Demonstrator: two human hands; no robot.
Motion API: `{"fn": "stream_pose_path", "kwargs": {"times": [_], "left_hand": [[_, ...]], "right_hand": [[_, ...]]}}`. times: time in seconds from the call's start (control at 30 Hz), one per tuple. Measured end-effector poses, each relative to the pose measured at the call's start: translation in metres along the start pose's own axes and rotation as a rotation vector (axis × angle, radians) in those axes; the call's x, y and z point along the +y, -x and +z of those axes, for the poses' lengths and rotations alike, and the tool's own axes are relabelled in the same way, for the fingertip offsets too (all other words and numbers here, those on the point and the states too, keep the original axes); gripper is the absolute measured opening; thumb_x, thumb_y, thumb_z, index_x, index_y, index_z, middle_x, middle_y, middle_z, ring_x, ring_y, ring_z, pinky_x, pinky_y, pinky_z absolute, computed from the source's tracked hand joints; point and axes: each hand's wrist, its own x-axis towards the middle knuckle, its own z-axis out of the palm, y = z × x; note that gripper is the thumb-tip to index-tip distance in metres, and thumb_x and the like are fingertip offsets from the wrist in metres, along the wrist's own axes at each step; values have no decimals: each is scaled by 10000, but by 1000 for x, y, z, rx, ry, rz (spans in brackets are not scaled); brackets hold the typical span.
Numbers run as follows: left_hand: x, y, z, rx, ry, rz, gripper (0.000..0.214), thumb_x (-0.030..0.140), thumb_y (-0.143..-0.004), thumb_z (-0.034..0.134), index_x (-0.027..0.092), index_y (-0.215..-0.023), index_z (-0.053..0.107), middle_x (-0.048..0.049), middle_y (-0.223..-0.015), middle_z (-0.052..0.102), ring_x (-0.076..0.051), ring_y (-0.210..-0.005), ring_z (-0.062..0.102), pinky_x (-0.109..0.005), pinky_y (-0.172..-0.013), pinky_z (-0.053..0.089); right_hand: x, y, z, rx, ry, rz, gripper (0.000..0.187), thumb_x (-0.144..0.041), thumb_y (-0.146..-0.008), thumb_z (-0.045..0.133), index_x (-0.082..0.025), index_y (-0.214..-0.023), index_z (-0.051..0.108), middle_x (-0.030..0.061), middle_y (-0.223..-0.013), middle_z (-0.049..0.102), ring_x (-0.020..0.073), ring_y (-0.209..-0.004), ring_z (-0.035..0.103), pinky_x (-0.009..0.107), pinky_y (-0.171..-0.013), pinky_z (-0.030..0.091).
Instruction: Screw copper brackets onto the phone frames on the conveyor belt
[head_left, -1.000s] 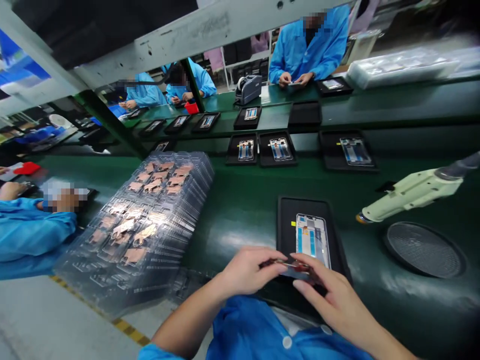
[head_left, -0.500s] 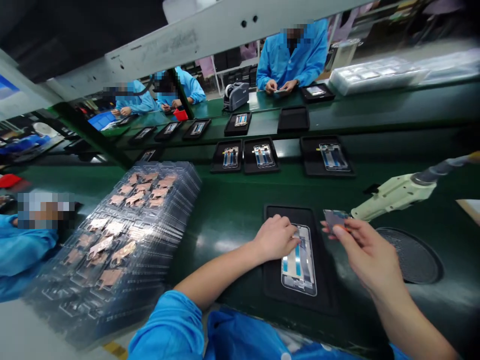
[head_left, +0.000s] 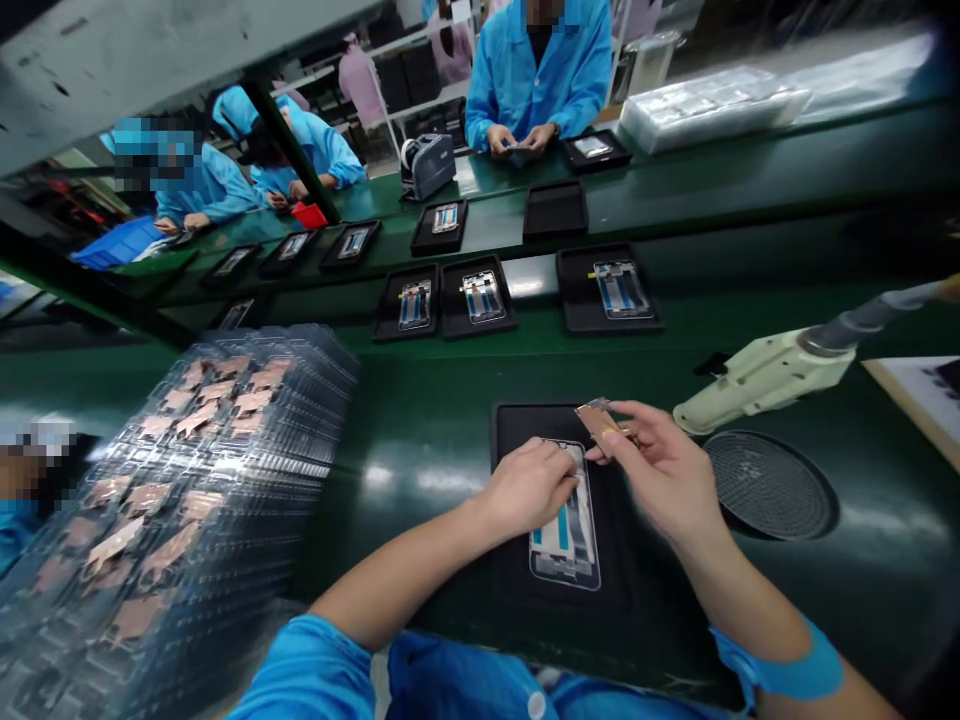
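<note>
An open phone frame with blue strips lies in a black tray in front of me. Curled over its upper part is my left hand, closed against the frame, with the fingertips partly hidden. My right hand pinches a small copper-faced phone board between thumb and fingers, held tilted above the tray's upper right area. Similar copper-coloured boards lie in the compartments of a tall stack of clear plastic trays to the left.
A pale green nozzle stands above a round black grille at the right. More black trays with phone frames line the green bench ahead. A tape dispenser sits across from me, beside a co-worker in blue.
My right hand has moved left toward the phone frame and turned the board so its copper face shows. My left hand stays on the frame. The view has shifted somewhat right.
</note>
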Motion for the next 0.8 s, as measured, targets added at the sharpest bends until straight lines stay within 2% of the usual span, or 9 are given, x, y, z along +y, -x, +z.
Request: {"fn": "stream_pose_path", "kwargs": {"times": [0.07,0.13,0.23,0.33,0.4,0.5,0.57,0.67,0.8], "left_hand": [[-2,8,2,51,87,30,79,222,-1002,596,169,-948,621,-49,-981,715,-202,-977,652,-321,-938,552],[-3,19,5,110,184,69,59,213,-1007,580,169,-992,617,-58,-1037,733,-197,-1031,672,-318,-961,562],[-5,33,12,201,269,140,100,211,-1026,530,166,-1042,618,-77,-1132,739,-183,-1143,677,-319,-1043,552],[-4,42,17,250,242,188,147,216,-1040,497,158,-1041,632,-75,-1163,742,-181,-1206,666,-319,-1111,521],[-3,45,18,255,190,205,174,219,-1046,483,149,-1030,641,-68,-1175,744,-186,-1224,663,-316,-1127,510],[-1,47,18,221,120,219,218,230,-1060,455,148,-1035,655,-51,-1199,745,-187,-1255,651,-310,-1126,511],[0,48,18,181,81,219,243,239,-1068,439,149,-1051,664,-51,-1229,739,-186,-1274,641,-310,-1124,512],[1,49,18,140,43,220,267,247,-1073,426,150,-1062,675,-56,-1259,731,-185,-1291,631,-306,-1128,507],[0,49,18,170,37,240,277,230,-1068,423,138,-1050,683,-51,-1255,733,-183,-1280,637,-298,-1140,498]], "right_hand": [[-4,3,-3,-1,89,-34,399,-560,-891,715,-217,-1093,731,72,-968,743,218,-777,730,345,-757,644],[-7,5,-7,-14,167,-60,372,-553,-906,689,-221,-1054,770,76,-1030,748,241,-902,737,351,-833,641],[-8,5,-14,-96,213,-102,453,-535,-885,725,-243,-1231,736,62,-1176,723,257,-1053,715,367,-926,626],[-5,4,-19,-134,288,-168,419,-483,-911,717,-267,-1270,718,39,-1176,723,242,-1007,726,370,-916,629],[-4,4,-19,-130,375,-237,279,-438,-966,655,-270,-1164,760,29,-1022,751,224,-901,734,356,-842,634],[-8,4,-16,-172,495,-381,182,-365,-1003,618,-256,-1030,762,17,-814,706,178,-731,685,294,-682,583],[-13,5,-12,-220,565,-447,157,-327,-1016,601,-232,-1024,725,26,-825,662,163,-727,646,279,-657,536],[-13,4,-4,-289,629,-475,167,-304,-1042,527,-201,-1019,656,65,-950,632,191,-885,646,304,-772,532],[1,3,1,-383,647,-501,157,-274,-1051,481,-206,-1055,623,56,-995,662,189,-927,658,307,-821,548]]}}
